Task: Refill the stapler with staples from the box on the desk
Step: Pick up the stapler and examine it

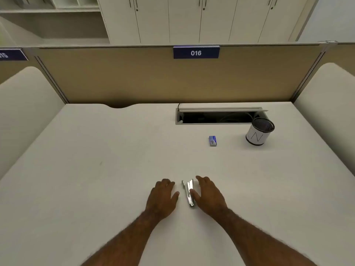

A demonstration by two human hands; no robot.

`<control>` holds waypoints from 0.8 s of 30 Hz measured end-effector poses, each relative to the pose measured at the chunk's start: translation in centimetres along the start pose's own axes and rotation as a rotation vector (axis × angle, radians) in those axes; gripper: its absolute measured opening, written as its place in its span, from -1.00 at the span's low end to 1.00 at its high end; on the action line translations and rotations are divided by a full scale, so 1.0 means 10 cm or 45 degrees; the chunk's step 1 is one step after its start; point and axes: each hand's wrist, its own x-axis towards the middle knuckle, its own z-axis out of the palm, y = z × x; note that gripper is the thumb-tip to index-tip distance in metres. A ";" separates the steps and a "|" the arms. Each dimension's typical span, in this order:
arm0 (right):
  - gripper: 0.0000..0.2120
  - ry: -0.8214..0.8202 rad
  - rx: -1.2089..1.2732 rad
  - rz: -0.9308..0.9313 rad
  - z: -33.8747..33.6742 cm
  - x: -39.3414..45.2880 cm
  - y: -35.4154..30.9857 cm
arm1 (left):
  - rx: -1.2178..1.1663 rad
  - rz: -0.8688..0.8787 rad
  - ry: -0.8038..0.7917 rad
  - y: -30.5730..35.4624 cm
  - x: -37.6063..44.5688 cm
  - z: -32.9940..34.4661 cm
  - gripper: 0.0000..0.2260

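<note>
The person's arms are running off the bottom edge, so only the forearms and hands are showing. The right hand (208,195) is covering one side of the stapler (189,192), and it is hard to tell if the thumb is touching it. The words on the small blue staple box (212,141) are too tiny to read.

Everything is sitting on a pale desk (96,169). A tan wall panel (134,77) with a sign (196,52) saying 016 is standing behind it, and white cupboards (192,20) are showing farther back. A cup (259,132) is standing by an open cable slot (217,117).

The stapler is lying between the hands, near the person, hinged open in a thin V. It is pointing away from the person. The left hand (163,196) is lying flat with loose fingers, holding nothing. The right hand's fingers are loose too.
</note>
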 end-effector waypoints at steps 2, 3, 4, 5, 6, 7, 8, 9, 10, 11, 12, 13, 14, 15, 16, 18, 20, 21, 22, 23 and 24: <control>-0.39 -0.030 0.074 0.070 0.01 0.01 -0.01 | -0.033 0.010 0.010 0.05 -0.03 0.02 -0.57; -0.39 -0.041 0.080 0.078 0.02 0.01 -0.01 | -0.037 0.023 0.017 0.07 -0.06 0.04 -0.58; -0.40 -0.064 0.084 0.085 0.02 0.01 -0.02 | -0.052 0.036 0.016 0.11 -0.10 0.05 -0.58; -0.41 -0.077 0.078 0.074 0.04 0.02 -0.02 | -0.072 0.048 0.010 0.14 -0.12 0.08 -0.59; -0.44 -0.088 0.070 0.056 0.05 0.02 -0.03 | -0.104 0.056 0.009 0.17 -0.14 0.10 -0.59; -0.46 -0.094 0.062 0.039 0.06 0.03 -0.04 | -0.143 0.056 0.011 0.18 -0.14 0.13 -0.60; -0.48 -0.095 0.059 0.028 0.07 0.04 -0.05 | -0.174 0.054 0.018 0.18 -0.15 0.15 -0.61; -0.49 -0.098 0.066 0.030 0.08 0.04 -0.05 | -0.220 0.048 0.016 0.20 -0.16 0.16 -0.62; -0.49 -0.098 0.064 0.036 0.09 0.05 -0.05 | -0.267 0.037 0.016 0.22 -0.16 0.17 -0.62; -0.49 -0.100 0.063 0.047 0.09 0.05 -0.06 | -0.322 0.010 0.004 0.24 -0.16 0.17 -0.61; -0.48 -0.111 0.062 0.059 0.10 0.06 -0.07 | -0.389 -0.028 -0.010 0.26 -0.15 0.17 -0.60; -0.47 -0.129 0.060 0.071 0.10 0.07 -0.07 | -0.468 -0.079 -0.016 0.28 -0.14 0.17 -0.59; -0.47 -0.143 0.057 0.073 0.10 0.08 -0.08 | -0.547 -0.146 -0.019 0.30 -0.12 0.16 -0.58; -0.50 -0.154 0.054 0.065 0.10 0.09 -0.09 | -0.620 -0.217 -0.023 0.32 -0.09 0.15 -0.58; -0.56 -0.159 0.056 0.049 0.11 0.10 -0.09 | -0.675 -0.281 -0.035 0.35 -0.05 0.12 -0.58; -0.70 -0.178 0.064 0.026 0.12 0.13 -0.10 | -0.714 -0.354 -0.065 0.39 0.02 0.11 -0.69; -0.77 -0.195 0.090 0.023 0.13 0.15 -0.13 | -0.762 -0.437 -0.055 0.44 0.09 0.09 -0.89; -0.78 -0.201 0.115 0.025 0.12 0.16 -0.14 | -0.807 -0.497 -0.040 0.46 0.11 0.08 -0.92; -0.77 -0.203 0.138 0.026 0.12 0.18 -0.15 | -0.861 -0.564 -0.030 0.49 0.13 0.07 -0.93; -0.77 -0.208 0.153 0.024 0.11 0.19 -0.15 | -0.907 -0.624 -0.025 0.51 0.14 0.06 -0.91; -0.79 -0.213 0.158 0.015 0.11 0.20 -0.15 | -0.948 -0.669 -0.021 0.53 0.15 0.07 -0.85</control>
